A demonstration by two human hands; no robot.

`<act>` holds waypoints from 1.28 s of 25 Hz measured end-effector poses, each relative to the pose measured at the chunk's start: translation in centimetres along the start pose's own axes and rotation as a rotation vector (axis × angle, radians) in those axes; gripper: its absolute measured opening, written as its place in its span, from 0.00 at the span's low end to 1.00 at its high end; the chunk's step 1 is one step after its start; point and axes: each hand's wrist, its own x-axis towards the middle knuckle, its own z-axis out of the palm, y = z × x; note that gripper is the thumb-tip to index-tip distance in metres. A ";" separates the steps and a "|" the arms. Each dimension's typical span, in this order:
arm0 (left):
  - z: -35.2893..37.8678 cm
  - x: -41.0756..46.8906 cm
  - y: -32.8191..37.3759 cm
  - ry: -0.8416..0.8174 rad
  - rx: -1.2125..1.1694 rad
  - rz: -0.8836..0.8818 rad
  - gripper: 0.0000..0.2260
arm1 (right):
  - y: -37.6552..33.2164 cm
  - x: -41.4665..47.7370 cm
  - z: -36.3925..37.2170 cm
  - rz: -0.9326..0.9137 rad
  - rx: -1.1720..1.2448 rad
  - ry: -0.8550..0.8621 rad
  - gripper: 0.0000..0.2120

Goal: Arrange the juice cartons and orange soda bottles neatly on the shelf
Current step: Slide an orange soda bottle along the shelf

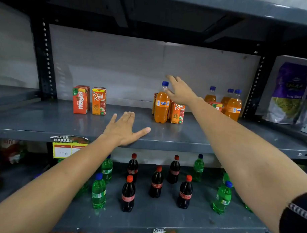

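Observation:
On the grey shelf (44,119), a red Maaza carton (80,100) and an orange Real carton (99,101) stand side by side at the left. An orange Fanta bottle (161,106) stands mid-shelf with another Real carton (177,113) beside it and one more carton partly hidden behind. Three Fanta bottles (234,106) and a small carton (216,106) cluster at the right. My left hand (124,130) lies flat and open on the shelf's front. My right hand (180,91) reaches open past the mid bottle's cap, holding nothing.
The lower shelf (163,219) carries scattered cola bottles (128,194) and green soda bottles (98,193). A purple snack bag (289,93) stands in the bay to the right. Perforated uprights (45,60) frame the shelf, and another shelf hangs close above.

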 end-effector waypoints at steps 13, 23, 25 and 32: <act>0.0 -0.8 1.7 -0.032 0.145 0.120 0.54 | 0.6 -1.2 -3.0 0.168 0.248 0.074 0.14; 2.6 1.5 16.4 0.107 0.052 0.207 0.51 | 10.2 -4.7 -8.3 0.253 0.122 0.080 0.11; 3.1 2.1 17.9 0.124 0.061 0.185 0.52 | 11.9 -4.5 -7.5 0.253 0.109 0.081 0.12; 3.6 2.5 18.3 0.164 0.114 0.152 0.54 | 15.4 -4.5 -7.6 0.200 0.345 0.016 0.22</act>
